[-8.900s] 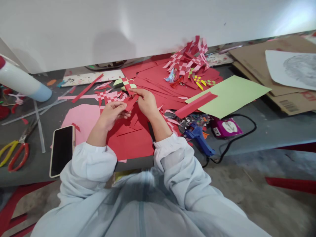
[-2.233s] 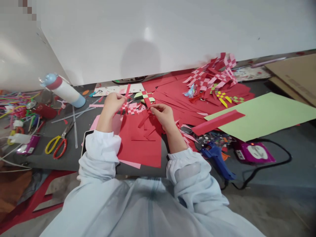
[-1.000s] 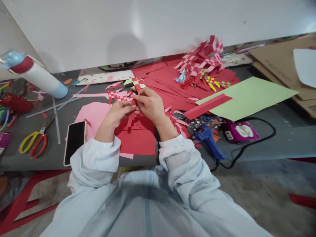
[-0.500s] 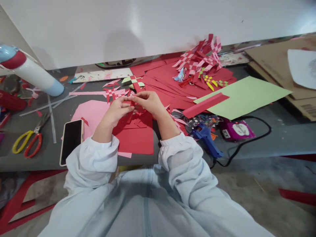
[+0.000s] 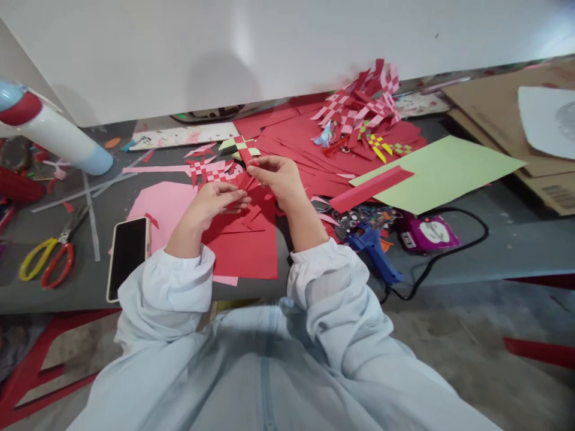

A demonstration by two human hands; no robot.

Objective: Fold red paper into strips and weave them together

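Observation:
My right hand (image 5: 281,179) pinches what looks like a thin red paper strip (image 5: 250,182) between thumb and fingertips; much of it blends into the red paper behind. My left hand (image 5: 215,206) hovers just left of it, fingers loosely stretched and nothing visible in them. Below both hands lies a red paper sheet (image 5: 251,260) with several red scraps on it. Beyond my fingers are woven pink-and-red paper pieces (image 5: 213,172) and a woven green-and-red piece (image 5: 240,146).
Left: pink paper (image 5: 164,200), a phone (image 5: 129,254), scissors (image 5: 58,251), glue sticks (image 5: 92,221) and a bottle (image 5: 58,131). Right: a blue glue gun (image 5: 375,251), purple box (image 5: 431,232), green sheet (image 5: 444,173) and cardboard (image 5: 485,108). Woven strips (image 5: 359,102) pile up behind.
My hands, together before, have come apart. The right one has moved slightly up and right with the red strip, while the left has opened and dropped a little lower.

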